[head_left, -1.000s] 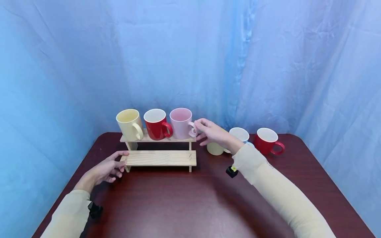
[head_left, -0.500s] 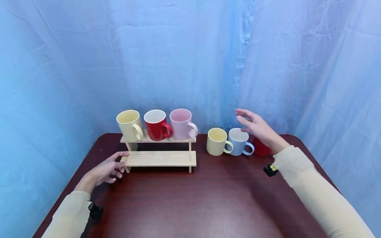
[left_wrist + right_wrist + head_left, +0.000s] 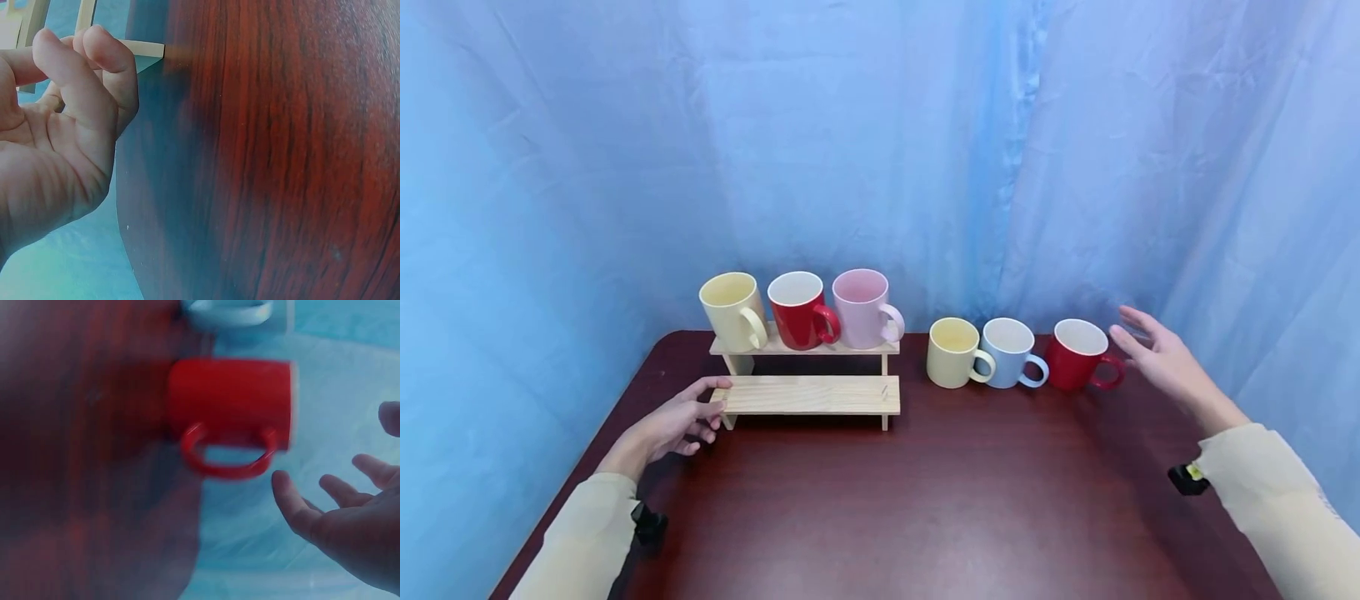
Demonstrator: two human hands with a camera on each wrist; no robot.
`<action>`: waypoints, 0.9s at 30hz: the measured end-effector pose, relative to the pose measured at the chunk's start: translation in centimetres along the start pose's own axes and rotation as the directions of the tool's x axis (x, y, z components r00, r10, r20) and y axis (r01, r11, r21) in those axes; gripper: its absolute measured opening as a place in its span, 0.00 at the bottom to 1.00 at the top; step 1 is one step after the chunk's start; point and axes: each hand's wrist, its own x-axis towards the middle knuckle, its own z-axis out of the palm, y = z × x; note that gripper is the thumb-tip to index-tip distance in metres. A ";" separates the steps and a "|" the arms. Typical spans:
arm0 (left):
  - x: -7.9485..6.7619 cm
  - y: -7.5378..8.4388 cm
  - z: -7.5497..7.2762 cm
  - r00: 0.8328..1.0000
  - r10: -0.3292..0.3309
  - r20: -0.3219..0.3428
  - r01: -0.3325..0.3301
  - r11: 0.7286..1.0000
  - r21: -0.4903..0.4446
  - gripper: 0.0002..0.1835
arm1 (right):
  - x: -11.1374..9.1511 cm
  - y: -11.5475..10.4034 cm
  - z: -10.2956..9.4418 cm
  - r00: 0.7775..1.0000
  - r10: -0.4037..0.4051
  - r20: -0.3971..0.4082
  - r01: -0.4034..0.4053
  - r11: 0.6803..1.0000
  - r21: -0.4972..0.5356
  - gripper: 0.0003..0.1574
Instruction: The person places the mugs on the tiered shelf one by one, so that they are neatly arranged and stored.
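Note:
My left hand (image 3: 677, 423) pinches the left end of a two-tier wooden shelf (image 3: 812, 395) between thumb and forefinger; in the left wrist view its other fingers (image 3: 75, 81) curl loosely. On the upper tier stand a cream mug (image 3: 727, 312), a red mug (image 3: 796, 321) and a pink mug (image 3: 859, 310), handles to the right. My right hand (image 3: 1168, 362) is held in the air at the right, fingers spread and holding nothing. Nearest to it is another red mug (image 3: 1069, 358) on the table. In the right wrist view its handle (image 3: 228, 469) lies close to my fingertips, with a gap.
Left of that red mug, a light blue mug (image 3: 1006, 354) and a pale yellow mug (image 3: 952, 357) stand close together, right of the shelf. The dark red-brown table (image 3: 925, 508) has rounded back corners. Blue curtains (image 3: 865, 150) hang behind it and at both sides.
My right hand has let go of the pink mug's handle and moved right, past the mugs on the table to beside the red one. The left hand has kept its place on the shelf.

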 end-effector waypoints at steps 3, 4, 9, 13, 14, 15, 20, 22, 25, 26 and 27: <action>0.1 0.2 0.2 1.000 0.002 -0.002 -0.002 1.000 -0.015 0.25 | -0.5 2.0 -0.4 0.999 0.034 0.037 -0.035 0.999 0.020 0.47; 0.1 0.2 0.2 1.000 0.001 0.001 -0.001 1.000 -0.019 0.25 | -0.7 2.6 -0.4 0.998 0.043 0.053 -0.045 0.998 0.037 0.47; 0.1 0.2 0.3 1.000 0.004 -0.001 -0.004 1.000 -0.018 0.25 | -1.1 5.4 0.9 0.991 0.080 0.107 -0.099 0.979 0.179 0.46; -0.1 0.2 0.1 1.000 0.008 -0.017 -0.008 1.000 -0.010 0.24 | -0.7 6.5 2.3 0.984 0.112 0.141 -0.141 0.966 0.215 0.44; -0.1 0.2 0.0 1.000 0.010 -0.018 -0.010 1.000 -0.008 0.24 | -0.6 6.7 2.6 0.982 0.116 0.149 -0.147 0.964 0.220 0.44; 0.0 0.2 -0.1 1.000 0.013 -0.019 -0.013 1.000 -0.007 0.24 | -0.4 6.9 2.8 0.981 0.120 0.153 -0.153 0.962 0.227 0.43; 0.0 -0.1 -0.1 1.000 0.009 -0.019 -0.009 1.000 -0.025 0.24 | 0.1 7.3 3.0 0.980 0.122 0.155 -0.158 0.956 0.247 0.42; 0.0 -0.2 0.0 1.000 0.006 -0.015 -0.006 1.000 -0.030 0.25 | 0.1 7.4 2.7 0.978 0.126 0.169 -0.166 0.953 0.252 0.41; -0.1 -0.1 0.1 1.000 0.010 -0.015 -0.010 1.000 -0.028 0.25 | 0.1 7.8 2.4 0.972 0.135 0.193 -0.183 0.948 0.259 0.40; -0.1 0.0 0.1 1.000 0.012 -0.018 -0.012 1.000 -0.026 0.25 | 0.1 7.9 2.3 0.971 0.134 0.200 -0.185 0.947 0.262 0.39; -0.1 0.0 0.1 1.000 0.014 -0.021 -0.015 1.000 -0.024 0.25 | 0.1 8.0 2.3 0.969 0.136 0.204 -0.190 0.944 0.271 0.39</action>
